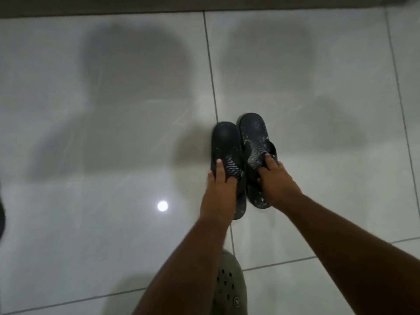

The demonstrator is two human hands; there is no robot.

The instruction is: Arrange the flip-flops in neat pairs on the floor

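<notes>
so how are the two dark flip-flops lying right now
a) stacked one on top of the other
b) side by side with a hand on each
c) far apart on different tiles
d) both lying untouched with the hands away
b: the left flip-flop and right flip-flop lie side by side on the tiled floor, the left hand on one and the right hand on the other.

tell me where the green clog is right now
In the head view the green clog sits at the bottom centre, beneath the left forearm, nearer the camera than the two dark flip-flops.
</notes>
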